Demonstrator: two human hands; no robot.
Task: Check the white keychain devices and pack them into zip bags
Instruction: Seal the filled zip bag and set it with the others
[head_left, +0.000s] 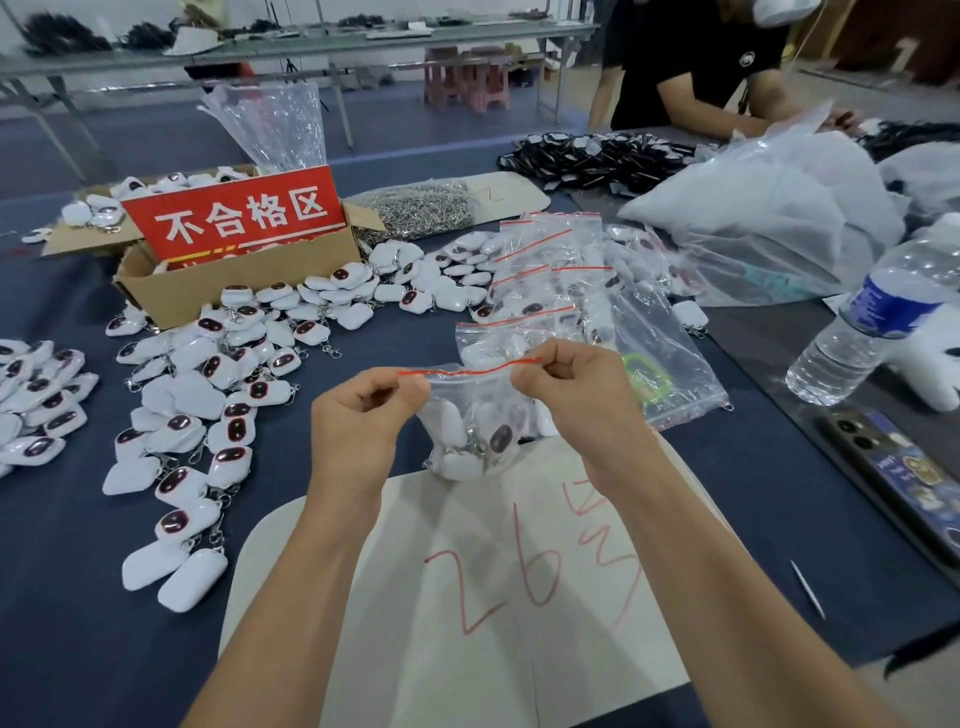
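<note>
Lying loose over the left of the counter (78, 597), white keychain devices (197, 395) spread from a cardboard box (239, 283) bearing a red sign (239, 218). Right of them, the left grip (363, 410) and the right grip (571, 395) each pinch one end of the red seal of a zip bag (467, 397) holding several devices, above a white sheet (415, 623). Farther right lie more zip bags (550, 260), then a water bottle (872, 322).

At the centre of the frame, the left hand (371, 402) and right hand (563, 387) pinch the red-striped top of a zip bag (470, 415) holding white keychain devices (457, 441), above a white card (467, 597) on the desk (78, 649).
</note>
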